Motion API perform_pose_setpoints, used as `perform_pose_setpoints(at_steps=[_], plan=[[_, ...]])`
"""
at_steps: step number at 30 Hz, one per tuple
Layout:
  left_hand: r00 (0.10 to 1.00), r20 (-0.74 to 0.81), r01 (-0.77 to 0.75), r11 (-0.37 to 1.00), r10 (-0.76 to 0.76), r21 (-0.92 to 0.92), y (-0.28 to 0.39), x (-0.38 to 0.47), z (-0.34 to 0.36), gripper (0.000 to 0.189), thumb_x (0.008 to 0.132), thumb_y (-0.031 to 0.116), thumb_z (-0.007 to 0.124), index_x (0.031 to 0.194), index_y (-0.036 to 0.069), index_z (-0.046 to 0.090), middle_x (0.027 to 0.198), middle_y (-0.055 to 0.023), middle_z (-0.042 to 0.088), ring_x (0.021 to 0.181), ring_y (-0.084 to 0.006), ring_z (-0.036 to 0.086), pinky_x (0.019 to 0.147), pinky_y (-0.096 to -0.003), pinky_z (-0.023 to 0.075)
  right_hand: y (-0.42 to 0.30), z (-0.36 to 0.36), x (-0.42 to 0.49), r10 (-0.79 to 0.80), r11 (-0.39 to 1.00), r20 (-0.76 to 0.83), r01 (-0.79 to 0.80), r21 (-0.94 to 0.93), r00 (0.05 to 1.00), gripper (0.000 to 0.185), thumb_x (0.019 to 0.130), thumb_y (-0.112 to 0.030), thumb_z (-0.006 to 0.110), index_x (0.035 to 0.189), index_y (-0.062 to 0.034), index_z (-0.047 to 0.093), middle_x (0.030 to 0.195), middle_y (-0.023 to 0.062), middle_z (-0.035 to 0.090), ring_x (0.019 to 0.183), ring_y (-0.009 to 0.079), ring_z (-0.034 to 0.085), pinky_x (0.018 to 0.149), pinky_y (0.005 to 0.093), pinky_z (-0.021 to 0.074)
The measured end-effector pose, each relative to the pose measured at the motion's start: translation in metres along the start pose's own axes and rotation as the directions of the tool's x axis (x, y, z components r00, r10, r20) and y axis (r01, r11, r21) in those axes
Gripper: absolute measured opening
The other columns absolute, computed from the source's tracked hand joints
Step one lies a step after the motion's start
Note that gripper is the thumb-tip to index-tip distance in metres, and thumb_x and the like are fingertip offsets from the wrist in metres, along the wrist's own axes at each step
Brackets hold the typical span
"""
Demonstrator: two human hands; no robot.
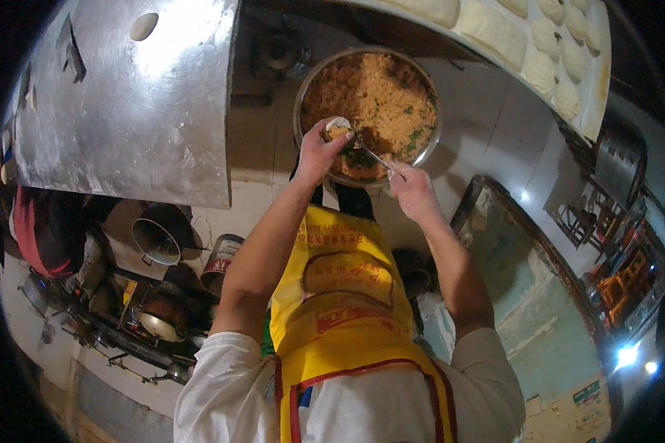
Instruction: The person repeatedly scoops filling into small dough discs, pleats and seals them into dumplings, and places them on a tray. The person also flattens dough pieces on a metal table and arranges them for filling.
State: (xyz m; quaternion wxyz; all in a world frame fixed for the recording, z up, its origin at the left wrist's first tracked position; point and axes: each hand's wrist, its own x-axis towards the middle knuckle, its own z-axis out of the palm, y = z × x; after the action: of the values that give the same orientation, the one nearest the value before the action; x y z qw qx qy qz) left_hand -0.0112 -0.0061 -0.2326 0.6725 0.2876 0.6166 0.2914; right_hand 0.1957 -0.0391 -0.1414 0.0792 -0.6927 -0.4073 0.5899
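Observation:
My left hand [317,152] cups a round dough wrapper [339,122] with some orange-brown filling on it. In my right hand [414,192] is the handle of a thin metal utensil [377,158], whose far end meets the filling at the wrapper; its exact shape is hard to make out. Both hands are over the near part of a large round metal basin [433,145]. Inside it lies a crumbly filling [385,94], orange in the middle and right, darker brown at the left, with bits of chopped greens.
A metal-topped table [116,122] at the left bears a dough piece [144,26] and a dark flat tool [75,58]. Shaped dough pieces [543,77] rest on a pale board [601,99] at the upper right. Pots [156,238] and a tin bucket [221,260] stand lower left.

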Motion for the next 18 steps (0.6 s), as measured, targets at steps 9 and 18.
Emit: perform_pose_setpoints(at_steps=[9,18], plan=[[0.985,-0.007,0.150,0.869,-0.174,-0.471,0.013,0.007,-0.005,0.030,0.094,0.005,0.061,0.122,-0.003,0.056,0.108,-0.0110,0.066,0.095,-0.0184,0.065,0.078,-0.0288,0.0572,0.023,-0.035,0.029,0.109,0.986,-0.075,-0.117,-0.115,0.991,0.040,0.096,-0.020,0.050,0.132,-0.0056,0.059,0.099,0.0169,0.068,0.090,0.0245,0.064,0.081,0.0363,0.0489],[0.980,0.087,0.200,0.854,-0.180,-0.481,0.068,-0.035,0.013,0.031,0.095,0.011,0.062,0.122,-0.003,0.056,0.114,-0.0123,0.065,0.101,-0.0216,0.065,0.088,-0.0363,0.0569,0.022,-0.012,0.062,-0.234,0.969,-0.191,0.213,-0.121,0.953,0.034,0.096,-0.025,0.058,0.120,-0.0021,0.066,0.115,0.0132,0.067,0.099,0.0256,0.065,0.086,0.0383,0.0517]])
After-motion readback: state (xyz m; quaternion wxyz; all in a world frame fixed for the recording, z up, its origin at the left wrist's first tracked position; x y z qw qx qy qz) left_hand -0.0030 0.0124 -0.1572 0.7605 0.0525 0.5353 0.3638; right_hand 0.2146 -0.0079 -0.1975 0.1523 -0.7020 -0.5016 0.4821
